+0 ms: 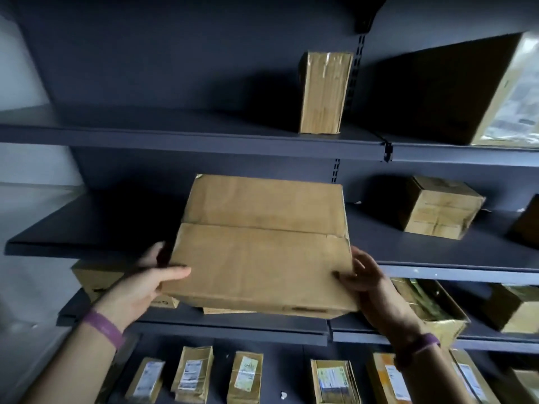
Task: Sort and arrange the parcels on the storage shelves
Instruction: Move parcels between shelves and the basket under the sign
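Both hands are grasping the large cardboard box [262, 243] at frame centre. Left hand [151, 275] is clamping its left edge at 8 o'clock, thumb lying on the top face, fingers going behind the side. Right hand [364, 275] is gripping the near right corner at 4 o'clock. Box is tilting, far end over the middle shelf [87, 228], near end overhanging its front edge; cannot tell if it is resting on the board. Upright parcel [323, 91] is standing at 1 o'clock, small box [437, 207] sitting at 3 o'clock, well apart.

Two hands [145, 284] [364, 275], two purple wristbands [105, 330] [417, 349], one big cardboard box [262, 258] between them, six labelled parcels [191, 371] at six o'clock.
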Demonstrator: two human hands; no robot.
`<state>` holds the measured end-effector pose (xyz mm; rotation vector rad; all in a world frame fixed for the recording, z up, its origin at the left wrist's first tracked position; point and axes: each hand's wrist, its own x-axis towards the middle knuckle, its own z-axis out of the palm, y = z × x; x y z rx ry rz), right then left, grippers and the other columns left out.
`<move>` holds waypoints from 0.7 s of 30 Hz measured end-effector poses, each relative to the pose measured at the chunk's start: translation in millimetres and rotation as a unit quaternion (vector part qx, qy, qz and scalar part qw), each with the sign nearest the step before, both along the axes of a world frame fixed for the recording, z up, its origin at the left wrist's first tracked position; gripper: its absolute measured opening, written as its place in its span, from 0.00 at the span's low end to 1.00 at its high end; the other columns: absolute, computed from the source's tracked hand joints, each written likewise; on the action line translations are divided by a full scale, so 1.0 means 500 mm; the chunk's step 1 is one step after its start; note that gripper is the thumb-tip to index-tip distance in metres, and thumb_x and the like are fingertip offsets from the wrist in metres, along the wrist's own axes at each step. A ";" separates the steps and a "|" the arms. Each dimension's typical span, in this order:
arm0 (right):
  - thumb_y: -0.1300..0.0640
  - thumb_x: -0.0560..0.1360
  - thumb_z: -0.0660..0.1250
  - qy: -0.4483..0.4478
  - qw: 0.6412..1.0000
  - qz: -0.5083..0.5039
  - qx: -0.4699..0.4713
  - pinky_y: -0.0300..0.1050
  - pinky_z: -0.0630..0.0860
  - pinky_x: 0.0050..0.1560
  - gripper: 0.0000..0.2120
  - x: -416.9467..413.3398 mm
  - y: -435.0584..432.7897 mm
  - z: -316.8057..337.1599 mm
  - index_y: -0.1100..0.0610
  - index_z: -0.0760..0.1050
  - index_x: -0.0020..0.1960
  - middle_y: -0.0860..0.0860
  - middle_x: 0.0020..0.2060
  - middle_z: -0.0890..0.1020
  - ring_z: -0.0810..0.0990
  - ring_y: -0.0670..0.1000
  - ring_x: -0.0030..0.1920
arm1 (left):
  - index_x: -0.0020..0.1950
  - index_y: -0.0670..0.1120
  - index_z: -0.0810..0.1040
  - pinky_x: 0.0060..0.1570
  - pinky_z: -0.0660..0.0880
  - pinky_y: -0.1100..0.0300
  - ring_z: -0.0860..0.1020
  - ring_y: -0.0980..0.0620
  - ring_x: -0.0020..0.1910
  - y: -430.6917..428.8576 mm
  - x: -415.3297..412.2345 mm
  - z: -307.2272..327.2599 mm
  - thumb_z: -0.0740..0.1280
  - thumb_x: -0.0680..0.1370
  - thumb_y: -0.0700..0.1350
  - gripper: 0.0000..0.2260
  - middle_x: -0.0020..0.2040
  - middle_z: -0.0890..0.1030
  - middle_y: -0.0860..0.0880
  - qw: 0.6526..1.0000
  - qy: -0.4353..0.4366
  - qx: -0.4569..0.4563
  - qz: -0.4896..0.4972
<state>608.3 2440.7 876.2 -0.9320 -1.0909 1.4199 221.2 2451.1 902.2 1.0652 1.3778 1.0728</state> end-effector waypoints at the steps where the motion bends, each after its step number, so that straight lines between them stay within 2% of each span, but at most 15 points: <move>1: 0.65 0.66 0.73 -0.015 1.000 0.005 0.004 0.54 0.80 0.52 0.29 0.003 -0.028 -0.008 0.50 0.74 0.65 0.58 0.61 0.79 0.80 0.59 0.60 | 0.77 0.53 0.58 0.68 0.65 0.46 0.72 0.48 0.64 -0.022 -0.004 -0.007 0.74 0.63 0.36 0.46 0.67 0.72 0.50 1.000 0.009 0.004 -0.015; 3: 0.68 0.64 0.74 -0.034 0.999 0.011 0.006 0.56 0.79 0.54 0.37 0.003 -0.075 -0.016 0.45 0.71 0.68 0.54 0.63 0.78 0.79 0.58 0.61 | 0.78 0.55 0.54 0.71 0.60 0.51 0.68 0.51 0.67 -0.058 -0.009 -0.019 0.72 0.66 0.31 0.47 0.68 0.70 0.54 0.999 0.025 0.021 -0.035; 5: 0.69 0.62 0.74 -0.032 0.999 -0.004 -0.002 0.59 0.76 0.60 0.49 -0.001 -0.111 -0.014 0.39 0.61 0.74 0.51 0.66 0.77 0.78 0.56 0.63 | 0.77 0.56 0.57 0.72 0.59 0.51 0.67 0.54 0.69 -0.087 -0.012 -0.029 0.70 0.68 0.28 0.45 0.69 0.70 0.56 0.997 0.031 0.045 -0.055; 6: 0.67 0.63 0.74 -0.033 0.999 -0.017 -0.001 0.59 0.75 0.62 0.50 -0.007 -0.127 -0.009 0.39 0.57 0.76 0.51 0.66 0.76 0.78 0.56 0.64 | 0.76 0.57 0.57 0.72 0.60 0.50 0.68 0.53 0.68 -0.099 -0.013 -0.034 0.70 0.68 0.27 0.45 0.68 0.72 0.55 0.996 0.033 0.047 -0.065; 8: 0.62 0.66 0.76 -0.065 0.997 -0.034 0.021 0.52 0.77 0.60 0.46 -0.021 -0.154 0.008 0.39 0.59 0.75 0.49 0.64 0.78 0.79 0.52 0.61 | 0.74 0.59 0.58 0.67 0.64 0.53 0.71 0.55 0.65 -0.119 -0.011 -0.042 0.72 0.65 0.27 0.46 0.66 0.73 0.54 0.995 0.037 0.039 -0.085; 10: 0.59 0.66 0.78 -0.090 0.993 -0.058 0.042 0.41 0.79 0.50 0.40 -0.033 -0.173 0.020 0.41 0.64 0.72 0.47 0.61 0.79 0.81 0.47 0.56 | 0.67 0.63 0.61 0.59 0.67 0.57 0.72 0.58 0.60 -0.130 -0.007 -0.044 0.77 0.59 0.35 0.45 0.62 0.74 0.56 0.995 0.042 0.035 -0.080; 11: 0.60 0.66 0.77 -0.091 0.992 -0.070 0.045 0.40 0.79 0.48 0.39 -0.034 -0.182 0.024 0.42 0.65 0.71 0.49 0.60 0.79 0.81 0.47 0.55 | 0.64 0.63 0.62 0.59 0.67 0.56 0.72 0.57 0.59 -0.131 0.001 -0.041 0.80 0.56 0.42 0.43 0.60 0.74 0.57 0.997 0.043 0.039 -0.059; 12: 0.62 0.65 0.75 -0.093 0.991 -0.078 0.048 0.42 0.78 0.49 0.39 -0.034 -0.189 0.027 0.44 0.64 0.71 0.50 0.59 0.77 0.80 0.49 0.55 | 0.63 0.60 0.65 0.61 0.68 0.52 0.72 0.53 0.60 -0.130 0.009 -0.038 0.81 0.53 0.52 0.43 0.59 0.74 0.56 0.998 0.048 0.040 -0.030; 14: 0.66 0.66 0.74 -0.112 0.989 -0.086 0.054 0.51 0.77 0.54 0.37 -0.026 -0.200 0.025 0.46 0.64 0.69 0.50 0.59 0.75 0.77 0.54 0.58 | 0.65 0.49 0.68 0.61 0.70 0.42 0.74 0.43 0.60 -0.120 0.022 -0.029 0.76 0.49 0.68 0.49 0.61 0.75 0.47 0.997 0.060 0.032 0.035; 16: 0.74 0.67 0.71 -0.122 0.987 -0.085 0.064 0.55 0.77 0.55 0.35 -0.017 -0.209 0.014 0.48 0.65 0.66 0.51 0.58 0.75 0.76 0.56 0.59 | 0.72 0.49 0.62 0.59 0.72 0.42 0.74 0.41 0.60 -0.115 0.037 -0.012 0.67 0.50 0.77 0.56 0.63 0.74 0.45 0.997 0.037 0.011 0.062; 18: 0.79 0.66 0.71 -0.139 0.982 -0.102 0.078 0.47 0.80 0.52 0.35 -0.013 -0.213 0.005 0.50 0.66 0.62 0.49 0.57 0.76 0.77 0.52 0.58 | 0.75 0.54 0.59 0.57 0.72 0.45 0.73 0.42 0.62 -0.116 0.052 0.002 0.61 0.47 0.83 0.62 0.62 0.74 0.48 0.998 -0.002 -0.004 0.063; 19: 0.80 0.65 0.71 -0.142 0.980 -0.113 0.083 0.42 0.80 0.49 0.34 -0.013 -0.215 0.000 0.51 0.66 0.60 0.48 0.56 0.77 0.77 0.50 0.58 | 0.76 0.54 0.58 0.60 0.70 0.43 0.71 0.40 0.65 -0.120 0.057 0.008 0.59 0.47 0.84 0.62 0.65 0.73 0.47 0.998 -0.016 -0.007 0.060; 21: 0.83 0.63 0.70 -0.130 0.979 -0.131 0.085 0.36 0.80 0.44 0.34 -0.014 -0.216 -0.005 0.52 0.65 0.56 0.50 0.53 0.77 0.77 0.48 0.54 | 0.77 0.53 0.58 0.66 0.63 0.39 0.67 0.39 0.70 -0.133 0.067 0.024 0.56 0.51 0.82 0.59 0.72 0.69 0.43 0.999 -0.028 -0.011 0.035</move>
